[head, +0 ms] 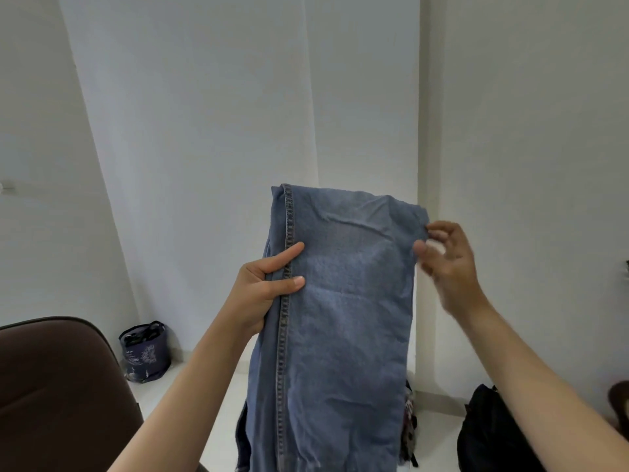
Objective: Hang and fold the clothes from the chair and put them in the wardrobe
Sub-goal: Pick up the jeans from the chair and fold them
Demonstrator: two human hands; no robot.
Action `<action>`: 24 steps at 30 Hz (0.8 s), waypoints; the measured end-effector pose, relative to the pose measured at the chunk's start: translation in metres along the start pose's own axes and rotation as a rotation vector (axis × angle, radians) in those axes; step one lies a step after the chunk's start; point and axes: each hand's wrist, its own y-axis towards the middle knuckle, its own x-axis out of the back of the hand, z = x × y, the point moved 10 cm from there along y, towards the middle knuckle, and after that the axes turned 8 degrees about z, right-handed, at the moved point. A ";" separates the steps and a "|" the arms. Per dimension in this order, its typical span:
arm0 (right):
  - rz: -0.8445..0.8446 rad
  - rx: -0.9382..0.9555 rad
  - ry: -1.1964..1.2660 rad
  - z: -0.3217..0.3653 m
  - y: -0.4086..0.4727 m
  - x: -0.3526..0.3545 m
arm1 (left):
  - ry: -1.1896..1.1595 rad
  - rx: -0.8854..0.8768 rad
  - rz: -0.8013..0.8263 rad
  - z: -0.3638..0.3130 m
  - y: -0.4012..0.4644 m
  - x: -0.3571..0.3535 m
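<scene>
The folded blue jeans [337, 318] hang upright in the air between both hands, in front of the white wall [211, 114]. The left hand [262, 287] grips their stitched left edge, thumb across the front. The right hand [446, 264] pinches the upper right corner, remaining fingers loosely spread.

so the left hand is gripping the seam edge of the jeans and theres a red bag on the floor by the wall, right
Not quite: the bag on the floor by the wall is dark blue with a pale pattern, not red. The head view shows it standing beyond the brown chair. The rest holds: the left hand grips the jeans along the stitched seam edge.
</scene>
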 end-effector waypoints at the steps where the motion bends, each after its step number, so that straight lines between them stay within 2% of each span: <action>1: 0.063 -0.070 0.037 -0.019 -0.016 -0.010 | 0.000 -0.003 -0.002 -0.001 0.001 0.001; 4: 0.250 -0.255 0.107 -0.067 -0.070 -0.056 | -0.028 -0.005 -0.035 -0.001 0.006 0.008; 6: 0.263 -0.279 0.134 -0.080 -0.091 -0.076 | -0.045 -0.004 -0.062 -0.002 0.010 0.015; 11: 0.179 -0.142 -0.010 -0.066 -0.099 -0.086 | -0.054 0.009 -0.151 -0.001 0.011 0.040; 16: 0.129 0.096 -0.270 -0.032 -0.095 -0.091 | -0.052 0.044 -0.266 0.006 0.006 0.060; 19: 0.113 0.075 -0.233 -0.025 -0.084 -0.094 | -0.012 0.075 -0.293 0.009 0.004 0.066; 24: 0.109 0.064 -0.171 -0.011 -0.066 -0.096 | 0.066 0.164 -0.224 0.021 -0.002 0.070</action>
